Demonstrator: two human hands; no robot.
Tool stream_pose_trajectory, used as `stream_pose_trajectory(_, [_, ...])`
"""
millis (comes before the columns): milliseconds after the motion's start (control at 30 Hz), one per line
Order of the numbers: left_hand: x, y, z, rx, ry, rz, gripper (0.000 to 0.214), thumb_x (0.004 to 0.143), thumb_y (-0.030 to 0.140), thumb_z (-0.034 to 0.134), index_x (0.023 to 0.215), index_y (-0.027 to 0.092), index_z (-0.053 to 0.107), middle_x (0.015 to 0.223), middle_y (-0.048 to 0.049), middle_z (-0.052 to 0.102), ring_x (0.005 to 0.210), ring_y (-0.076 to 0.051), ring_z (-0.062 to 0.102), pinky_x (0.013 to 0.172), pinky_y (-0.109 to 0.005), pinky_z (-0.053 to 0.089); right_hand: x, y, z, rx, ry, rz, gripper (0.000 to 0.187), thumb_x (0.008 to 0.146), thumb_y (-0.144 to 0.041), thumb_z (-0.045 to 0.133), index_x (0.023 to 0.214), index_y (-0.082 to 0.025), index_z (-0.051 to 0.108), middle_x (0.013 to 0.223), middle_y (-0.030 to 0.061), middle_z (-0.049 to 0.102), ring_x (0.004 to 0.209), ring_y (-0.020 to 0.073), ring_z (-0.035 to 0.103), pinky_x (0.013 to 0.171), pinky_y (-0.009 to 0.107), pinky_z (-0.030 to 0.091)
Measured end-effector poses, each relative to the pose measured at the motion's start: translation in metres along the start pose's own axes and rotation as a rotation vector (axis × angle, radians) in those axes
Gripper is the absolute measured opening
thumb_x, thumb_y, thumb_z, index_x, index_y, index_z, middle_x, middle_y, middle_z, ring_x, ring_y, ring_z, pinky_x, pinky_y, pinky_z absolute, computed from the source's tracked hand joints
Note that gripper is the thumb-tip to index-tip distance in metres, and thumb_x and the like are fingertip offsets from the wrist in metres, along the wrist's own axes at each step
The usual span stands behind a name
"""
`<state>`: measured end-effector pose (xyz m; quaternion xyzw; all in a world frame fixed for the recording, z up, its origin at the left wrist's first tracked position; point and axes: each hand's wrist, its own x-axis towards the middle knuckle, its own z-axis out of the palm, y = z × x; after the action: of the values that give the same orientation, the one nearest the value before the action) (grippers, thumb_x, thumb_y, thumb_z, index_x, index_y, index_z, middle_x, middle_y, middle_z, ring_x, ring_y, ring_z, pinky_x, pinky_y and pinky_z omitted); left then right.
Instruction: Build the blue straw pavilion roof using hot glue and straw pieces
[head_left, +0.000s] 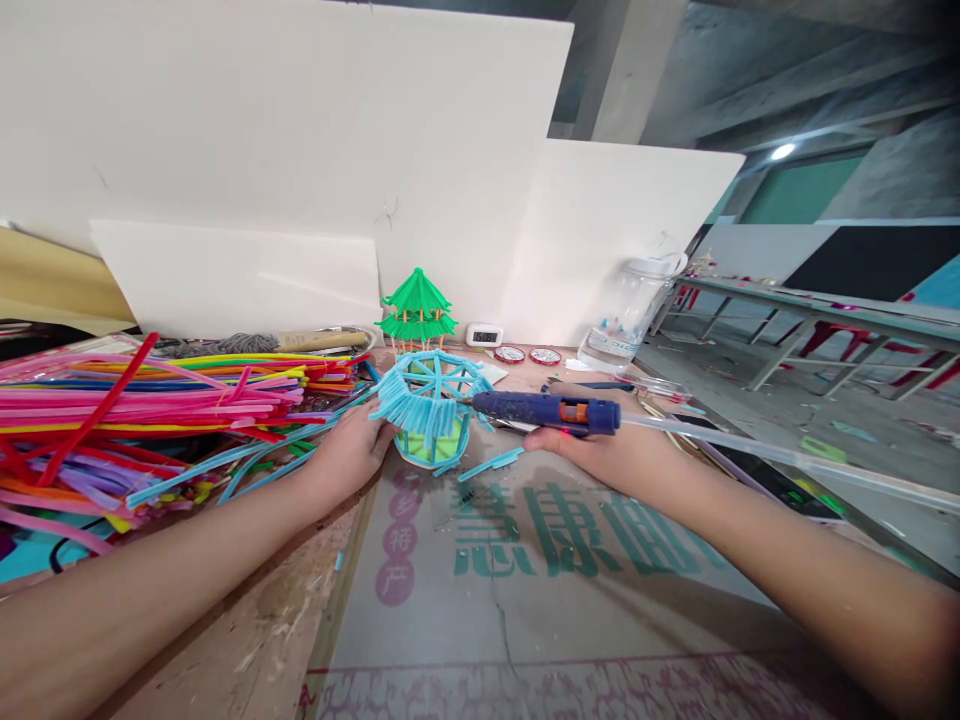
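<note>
We steady the blue pipe-cleaner frame [427,400] on the tabletop [247,620], with our left hand [349,452] gripping its left side. Our right hand [600,452] is clamped on the glue gun [547,410], its nozzle at the frame's right rim. A pipe-cleaner pile [150,410] lies to the left. A green pagoda model [417,305] stands just behind the frame.

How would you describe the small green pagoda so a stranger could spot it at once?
Look to the white boards at the back. At their foot, just behind the blue wheel-shaped model, stands the pagoda. Only it has tiered green roofs.
</note>
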<state>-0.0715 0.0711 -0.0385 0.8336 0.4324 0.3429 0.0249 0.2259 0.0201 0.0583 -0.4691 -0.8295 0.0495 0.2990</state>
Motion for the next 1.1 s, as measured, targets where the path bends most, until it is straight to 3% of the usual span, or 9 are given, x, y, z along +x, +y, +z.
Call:
stream_pose_trajectory(267, [0.0,-0.001,0.001,-0.01,0.003,0.01,0.032,0.094,0.028,0.041,0.119,0.021,0.059,0.128,-0.011,0.062,0.119,-0.029,0.056,0.104,-0.045,0.044,0.0,-0.002,0.0,-0.031,-0.016,-0.02,0.027,0.078,-0.053,0.068,0.083,-0.027,0.068,0.071,-0.0012,0.067,0.064,0.0197,0.06,0.057,0.029,0.043])
stream_pose_trajectory(733, [0.001,-0.002,0.001,0.001,-0.023,-0.032,0.024,0.094,0.03,0.04,0.102,0.021,0.06,0.113,-0.011,0.067,0.109,-0.029,0.061,0.095,-0.044,0.049,-0.002,-0.011,-0.003,0.0,-0.038,-0.014,0.025,0.075,-0.05,0.071,0.08,-0.026,0.067,0.063,-0.0029,0.063,0.057,0.0171,0.056,0.053,0.027,0.038])
stream_pose_trajectory(1100, [0.001,-0.001,0.0,-0.018,-0.013,0.0,0.025,0.093,0.026,0.041,0.106,0.019,0.06,0.119,-0.0119,0.065,0.113,-0.029,0.059,0.099,-0.045,0.046,-0.001,-0.011,-0.003,-0.088,-0.019,-0.029,0.031,0.076,-0.055,0.07,0.072,-0.025,0.063,0.059,-0.0029,0.058,0.058,0.0167,0.054,0.053,0.027,0.034])
